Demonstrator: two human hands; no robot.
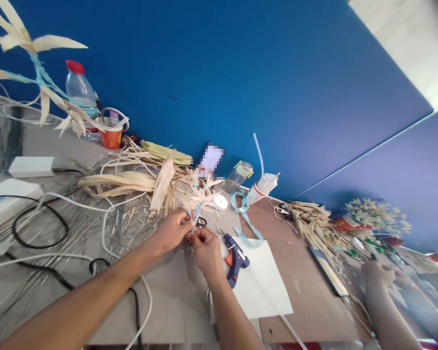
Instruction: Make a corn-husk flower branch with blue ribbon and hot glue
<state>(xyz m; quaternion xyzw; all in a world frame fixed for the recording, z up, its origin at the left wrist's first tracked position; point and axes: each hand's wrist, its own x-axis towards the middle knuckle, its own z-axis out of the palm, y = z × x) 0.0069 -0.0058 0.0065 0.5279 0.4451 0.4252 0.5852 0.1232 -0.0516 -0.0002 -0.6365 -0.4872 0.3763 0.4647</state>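
Note:
Both my hands meet at the middle of the table. My left hand (172, 228) pinches the stem of a small corn-husk flower (201, 195) wrapped with light blue ribbon (197, 212). My right hand (204, 247) is closed on the lower end of the same stem, fingers pressed together. A blue hot glue gun (235, 258) lies just right of my right hand on a white sheet (263, 287).
Dried corn husks (131, 182) are piled behind my hands. Cables (40, 228) and thin wires cover the left side. A water bottle (78, 90), an orange cup (111, 136), a jar (237, 176) and loose ribbon (246, 218) stand near the blue wall. Another person's hand (377, 274) works at right.

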